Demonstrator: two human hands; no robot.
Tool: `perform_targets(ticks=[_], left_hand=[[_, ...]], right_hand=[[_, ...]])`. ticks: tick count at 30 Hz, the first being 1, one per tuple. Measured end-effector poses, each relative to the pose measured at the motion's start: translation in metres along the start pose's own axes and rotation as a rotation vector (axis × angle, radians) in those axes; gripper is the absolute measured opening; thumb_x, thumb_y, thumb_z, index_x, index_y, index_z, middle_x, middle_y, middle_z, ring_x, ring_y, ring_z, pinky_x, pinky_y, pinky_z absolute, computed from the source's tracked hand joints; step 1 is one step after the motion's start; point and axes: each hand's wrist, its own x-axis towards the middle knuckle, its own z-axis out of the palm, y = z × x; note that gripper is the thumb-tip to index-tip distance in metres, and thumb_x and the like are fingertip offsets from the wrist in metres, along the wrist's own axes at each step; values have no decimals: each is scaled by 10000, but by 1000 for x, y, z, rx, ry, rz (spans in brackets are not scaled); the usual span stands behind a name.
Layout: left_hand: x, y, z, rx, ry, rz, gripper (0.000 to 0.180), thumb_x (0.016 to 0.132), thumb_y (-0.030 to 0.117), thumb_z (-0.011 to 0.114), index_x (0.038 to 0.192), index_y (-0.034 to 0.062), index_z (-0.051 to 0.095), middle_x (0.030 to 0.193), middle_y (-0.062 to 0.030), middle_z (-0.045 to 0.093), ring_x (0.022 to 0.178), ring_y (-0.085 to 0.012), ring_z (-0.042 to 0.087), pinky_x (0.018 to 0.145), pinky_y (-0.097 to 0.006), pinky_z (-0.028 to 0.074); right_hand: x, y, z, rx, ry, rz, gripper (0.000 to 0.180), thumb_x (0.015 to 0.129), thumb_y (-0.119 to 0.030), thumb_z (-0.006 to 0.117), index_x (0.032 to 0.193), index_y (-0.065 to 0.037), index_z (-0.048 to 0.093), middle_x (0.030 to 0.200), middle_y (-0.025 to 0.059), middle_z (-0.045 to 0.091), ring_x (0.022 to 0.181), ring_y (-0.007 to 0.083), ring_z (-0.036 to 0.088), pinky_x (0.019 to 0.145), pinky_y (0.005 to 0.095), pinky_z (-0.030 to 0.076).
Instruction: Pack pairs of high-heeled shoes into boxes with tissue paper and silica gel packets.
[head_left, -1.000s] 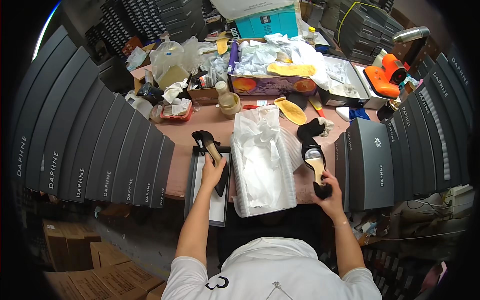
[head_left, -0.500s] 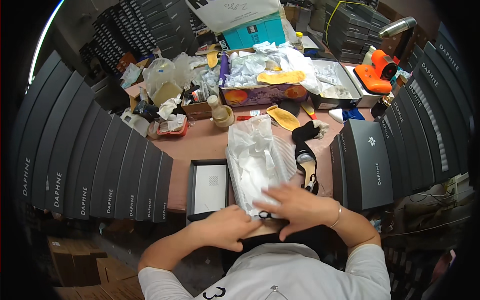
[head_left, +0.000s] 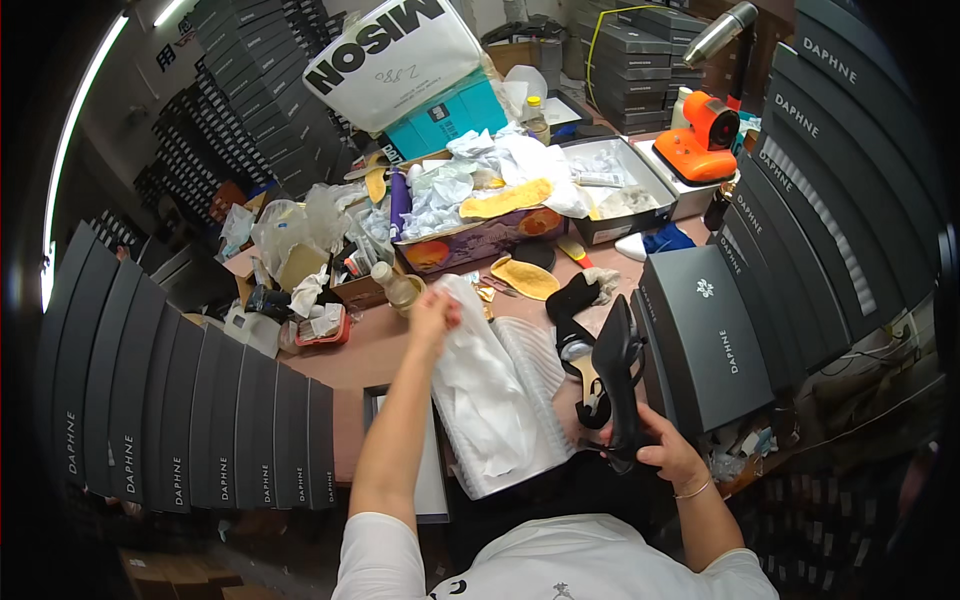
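Black flat boxes [head_left: 190,420] stand in a row at the left, and more black boxes [head_left: 830,200] are stacked at the right. One black box [head_left: 705,335] lies on the table edge near the right hand. A white bag [head_left: 395,60] lies on a teal box [head_left: 450,115] at the back, and an orange-purple carton [head_left: 470,245] stands in the middle.

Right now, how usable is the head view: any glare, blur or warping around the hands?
Head view: strong fisheye, so the black box stacks bow toward a dark rim; a ceiling light flares at upper left; the left hand on the white tissue paper is slightly smeared; the right hand and black high-heeled shoe look sharp.
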Motion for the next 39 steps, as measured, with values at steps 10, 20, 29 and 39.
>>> perform_targets(ticks=[10,20,29,39], left_hand=[[-102,136,71,1108,-280,878,372,899,308,580,715,-11,633,811,-170,614,792,-328,593,715,-400,460],[-229,44,51,603,67,808,181,697,-96,619,840,8,581,892,-122,550,805,-292,580,725,-360,485],[-194,2,33,657,-315,515,275,792,-16,492,1034,-23,623,1145,-221,577,1006,-344,594,871,-359,470],[-251,31,106,647,-599,741,654,743,-63,550,1371,-20,376,1378,-269,419,1204,-406,493,975,-385,433]], right_hand=[[-32,1,12,364,-209,-116,821,647,-459,748,1186,99,479,1041,227,616,854,287,662,645,340,579],[-2,-19,59,7,-531,150,800,824,-323,660,1436,21,277,1156,152,585,1080,184,542,955,297,399],[-88,-20,33,208,-100,130,956,636,-379,788,1355,69,345,1008,281,620,788,310,663,658,410,560],[-86,-58,49,142,-241,112,913,756,-382,679,1430,59,248,1080,212,600,911,245,635,786,332,533]])
